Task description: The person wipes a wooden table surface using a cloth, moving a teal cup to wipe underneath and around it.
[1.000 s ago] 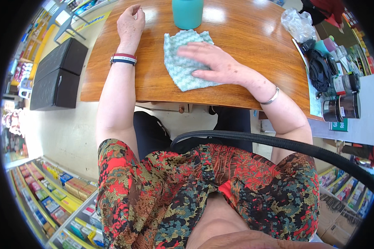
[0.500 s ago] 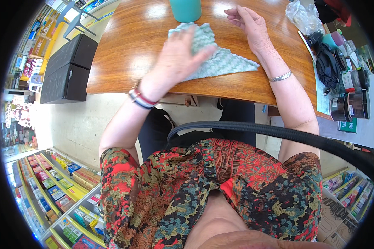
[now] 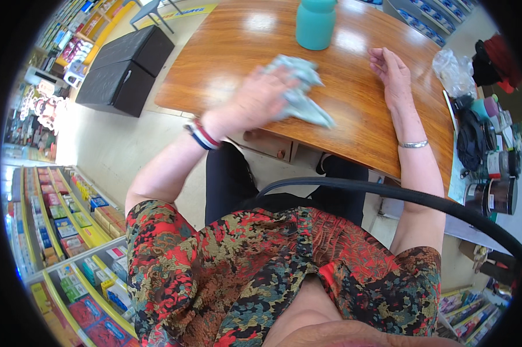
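My left hand (image 3: pixel 250 98) lies over a pale green patterned cloth (image 3: pixel 303 110) near the table's front edge. Its fingers are blurred by motion and seem to press into the bunched fabric. The cloth is folded up at the far side and trails toward the right in a loose corner. Farther right, my right hand (image 3: pixel 395 78) rests on the wooden table (image 3: pixel 226 55), fingers loosely bent and slightly apart, with nothing in them. A teal bottle (image 3: pixel 316 26) stands upright beyond the cloth, touched by neither hand.
A crumpled clear plastic bag (image 3: pixel 453 72) and dark jars (image 3: pixel 492 196) crowd the right side. A black cable (image 3: pixel 388 189) crosses in front of my body. Black box-like stools (image 3: pixel 125 72) stand left of the table; shelves of boxed goods (image 3: pixel 58 208) are at lower left.
My left hand has dragged the cloth, which was spread wider and is now more bunched. The view has shifted, so the table and bottle sit differently. My right hand still rests on the table.
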Demonstrator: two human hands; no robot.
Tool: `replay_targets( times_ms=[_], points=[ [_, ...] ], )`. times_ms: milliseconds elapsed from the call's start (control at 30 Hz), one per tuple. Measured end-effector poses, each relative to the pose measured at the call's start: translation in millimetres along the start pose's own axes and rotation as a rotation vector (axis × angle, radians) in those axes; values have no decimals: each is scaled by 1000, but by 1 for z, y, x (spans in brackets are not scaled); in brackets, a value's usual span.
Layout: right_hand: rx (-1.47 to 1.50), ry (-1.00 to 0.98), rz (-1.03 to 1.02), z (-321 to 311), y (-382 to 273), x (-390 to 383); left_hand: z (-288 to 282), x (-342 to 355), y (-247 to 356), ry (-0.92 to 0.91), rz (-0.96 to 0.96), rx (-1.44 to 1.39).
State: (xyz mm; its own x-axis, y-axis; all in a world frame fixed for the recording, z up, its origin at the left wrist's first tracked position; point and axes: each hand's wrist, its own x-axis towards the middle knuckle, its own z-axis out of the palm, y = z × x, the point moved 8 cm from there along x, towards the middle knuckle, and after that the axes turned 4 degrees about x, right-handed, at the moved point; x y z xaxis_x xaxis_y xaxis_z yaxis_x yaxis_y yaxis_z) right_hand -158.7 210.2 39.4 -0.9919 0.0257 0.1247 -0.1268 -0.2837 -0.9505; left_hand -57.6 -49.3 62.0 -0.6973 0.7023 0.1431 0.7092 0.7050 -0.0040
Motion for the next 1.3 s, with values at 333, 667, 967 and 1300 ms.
replay_targets(
  times_ms=[333,667,967,1300],
  points=[
    [-82,-1,43,-1,6,2,-9,-152,-221,112,-760,35],
    [-472,-92,-92,37,4,-6,-15,-78,-47,19,-253,-8],
    [-1011,-124,-230,84,-2,10,45,39,-192,7,-534,123],
    [-702,-74,-141,101,23,61,36,-11,-214,108,-614,116]
  ],
)
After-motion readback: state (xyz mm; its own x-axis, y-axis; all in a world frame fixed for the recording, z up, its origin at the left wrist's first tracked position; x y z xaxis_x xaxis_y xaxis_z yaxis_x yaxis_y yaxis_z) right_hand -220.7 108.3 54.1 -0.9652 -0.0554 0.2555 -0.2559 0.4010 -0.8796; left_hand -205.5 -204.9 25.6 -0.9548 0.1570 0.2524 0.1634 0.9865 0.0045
